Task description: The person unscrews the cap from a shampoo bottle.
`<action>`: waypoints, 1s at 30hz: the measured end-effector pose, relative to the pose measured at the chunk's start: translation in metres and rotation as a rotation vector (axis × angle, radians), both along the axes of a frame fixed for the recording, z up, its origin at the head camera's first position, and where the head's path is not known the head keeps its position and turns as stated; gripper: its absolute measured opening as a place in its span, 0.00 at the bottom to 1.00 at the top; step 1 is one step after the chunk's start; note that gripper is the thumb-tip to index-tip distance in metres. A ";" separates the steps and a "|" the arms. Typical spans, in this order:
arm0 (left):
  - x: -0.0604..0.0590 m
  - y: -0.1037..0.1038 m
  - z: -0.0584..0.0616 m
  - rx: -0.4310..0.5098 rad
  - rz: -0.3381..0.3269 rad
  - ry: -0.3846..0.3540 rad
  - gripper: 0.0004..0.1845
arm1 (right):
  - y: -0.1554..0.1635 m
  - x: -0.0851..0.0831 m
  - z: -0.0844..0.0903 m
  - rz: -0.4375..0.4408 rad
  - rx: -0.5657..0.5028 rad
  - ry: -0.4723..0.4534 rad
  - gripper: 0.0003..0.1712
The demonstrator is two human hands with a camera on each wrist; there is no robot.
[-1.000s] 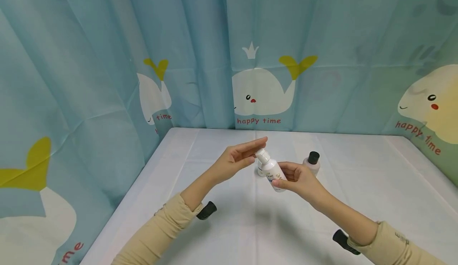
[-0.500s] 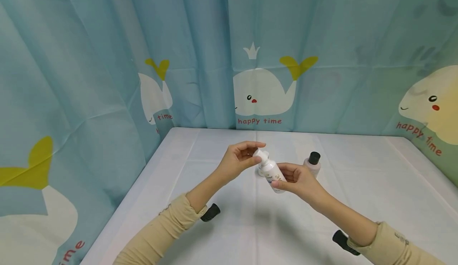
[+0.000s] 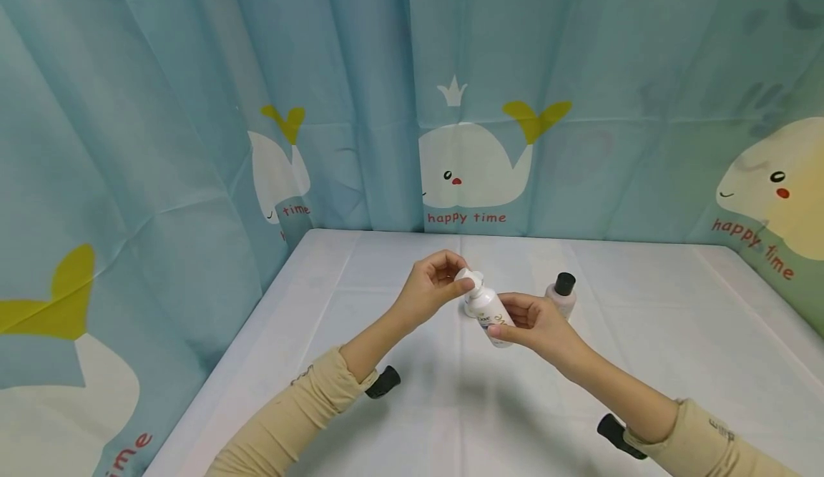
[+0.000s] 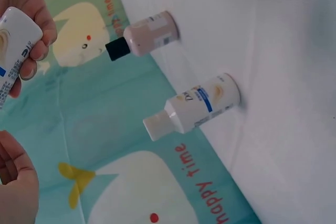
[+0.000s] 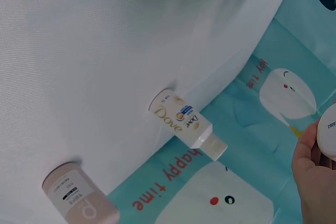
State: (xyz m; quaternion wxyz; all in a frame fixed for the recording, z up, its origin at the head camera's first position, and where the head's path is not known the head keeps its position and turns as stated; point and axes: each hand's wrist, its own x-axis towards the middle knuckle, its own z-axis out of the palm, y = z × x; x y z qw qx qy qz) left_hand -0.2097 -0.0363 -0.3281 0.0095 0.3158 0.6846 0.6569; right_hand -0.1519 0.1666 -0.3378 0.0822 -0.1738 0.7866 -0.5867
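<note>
Bottle (image 3: 493,308) held below cap (image 3: 477,277) by right hand (image 3: 543,325), left hand (image 3: 433,287) pinching cap: apparently cap-turning, needing steady counter-hold next.

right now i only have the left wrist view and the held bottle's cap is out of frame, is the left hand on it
Observer: Yes. In the head view the left hand pinches the white cap of the held Dove bottle.
Operator: ok and anything on the bottom of it
Observer: The right wrist view shows dark print on its white round base; the picture edge cuts it off.
Operator: got it, what's on the side of the pink bottle i can't see
Observer: The right wrist view shows a large pale letter, perhaps a d or p, low on the pink bottle in that picture.
</note>
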 end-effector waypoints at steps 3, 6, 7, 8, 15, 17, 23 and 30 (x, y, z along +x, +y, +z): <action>0.000 0.001 0.000 -0.007 0.018 -0.001 0.48 | 0.000 0.000 0.000 0.002 0.000 0.002 0.31; 0.000 0.002 0.001 -0.001 0.023 -0.007 0.49 | 0.000 0.000 0.000 0.002 -0.005 -0.002 0.31; 0.000 0.002 0.001 0.008 0.021 -0.012 0.50 | 0.000 0.000 0.000 0.004 -0.007 0.000 0.31; 0.000 0.001 0.001 0.018 0.018 -0.020 0.51 | 0.000 0.000 0.001 0.005 -0.009 0.000 0.31; -0.002 -0.010 0.004 0.052 -0.152 -0.054 0.49 | 0.002 0.001 0.003 0.007 -0.013 -0.006 0.31; -0.004 -0.015 0.006 0.030 -0.234 -0.028 0.42 | 0.001 0.001 0.003 -0.001 -0.011 -0.015 0.31; -0.006 -0.023 0.015 -0.073 -0.315 0.162 0.29 | 0.001 0.000 0.003 -0.009 -0.002 -0.021 0.31; -0.007 -0.025 0.020 -0.151 -0.265 0.269 0.21 | 0.001 0.001 0.004 0.002 -0.005 -0.017 0.32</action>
